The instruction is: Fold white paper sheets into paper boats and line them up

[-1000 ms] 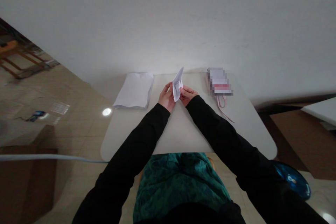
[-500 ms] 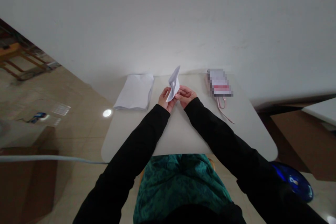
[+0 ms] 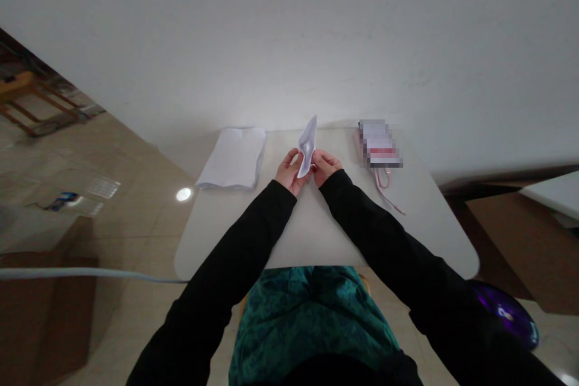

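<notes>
A folded sheet of white paper (image 3: 307, 146) stood upright, pinched between the left hand (image 3: 288, 172) and the right hand (image 3: 324, 167), each grip clamped on it, above the far edge of the table (image 3: 312, 235). A stack of white paper (image 3: 234, 158) lay toward the far left corner; a blurred packet (image 3: 379, 143) with a pink cord (image 3: 384, 189) lay toward the far right corner.

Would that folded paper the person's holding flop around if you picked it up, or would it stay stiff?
The folded paper is probably very light, since the left hand and right hand hold it with just their fingers. Its folds may help it keep some shape, but its thin, free upper tip suggests it would bend easily if pushed.
</notes>
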A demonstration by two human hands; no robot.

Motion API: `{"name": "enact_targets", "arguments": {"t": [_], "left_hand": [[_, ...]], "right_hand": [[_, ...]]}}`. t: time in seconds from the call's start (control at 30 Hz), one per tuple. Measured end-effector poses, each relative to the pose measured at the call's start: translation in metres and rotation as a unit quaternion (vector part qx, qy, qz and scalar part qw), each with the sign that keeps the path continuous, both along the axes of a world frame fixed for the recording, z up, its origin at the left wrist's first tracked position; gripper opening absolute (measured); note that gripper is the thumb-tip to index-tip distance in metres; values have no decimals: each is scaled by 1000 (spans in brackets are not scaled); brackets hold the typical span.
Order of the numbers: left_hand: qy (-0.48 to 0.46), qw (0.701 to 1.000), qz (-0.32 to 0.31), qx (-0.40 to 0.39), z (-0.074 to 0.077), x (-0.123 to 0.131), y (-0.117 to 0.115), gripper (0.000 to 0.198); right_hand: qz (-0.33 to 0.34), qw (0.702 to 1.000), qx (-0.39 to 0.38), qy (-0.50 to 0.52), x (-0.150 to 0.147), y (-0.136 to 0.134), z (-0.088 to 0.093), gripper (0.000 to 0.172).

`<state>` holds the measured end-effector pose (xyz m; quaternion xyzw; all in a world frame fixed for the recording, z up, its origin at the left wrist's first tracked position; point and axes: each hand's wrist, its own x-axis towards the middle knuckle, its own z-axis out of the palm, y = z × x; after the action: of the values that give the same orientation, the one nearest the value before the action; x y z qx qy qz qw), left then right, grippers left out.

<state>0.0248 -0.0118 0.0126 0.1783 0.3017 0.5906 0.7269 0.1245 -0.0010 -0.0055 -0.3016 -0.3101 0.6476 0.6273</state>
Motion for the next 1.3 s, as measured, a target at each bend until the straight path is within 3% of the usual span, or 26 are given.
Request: {"name": "enact_targets", "arguments": {"t": [0.13, 0.23, 0.47, 0.7, 0.93, 1.17, 1.3], "left_hand": [[9, 998, -65, -13, 7, -3, 4, 23], [25, 996, -75, -45, 6, -5, 10, 32], [86, 986, -143, 7, -2, -12, 11, 28], [124, 982, -143, -7, -1, -15, 9, 31], [104, 984, -144, 14, -7, -13, 11, 24], [122, 984, -129, 11, -4, -14, 14, 33], [137, 981, -136, 23, -4, -17, 12, 38]], "right_hand": [[12, 1000, -19, -11, 1, -1, 2, 37], [45, 999, -22, -19, 2, -3, 4, 39], [64, 997, -48, 4, 8, -1, 11, 37], [125, 989, -60, -59, 21, 4, 10, 41], [82, 993, -73, -33, 20, 8, 5, 48], [78, 994, 5, -73, 17, 7, -1, 42], [94, 993, 16, -70, 18, 7, 1, 48]]}}
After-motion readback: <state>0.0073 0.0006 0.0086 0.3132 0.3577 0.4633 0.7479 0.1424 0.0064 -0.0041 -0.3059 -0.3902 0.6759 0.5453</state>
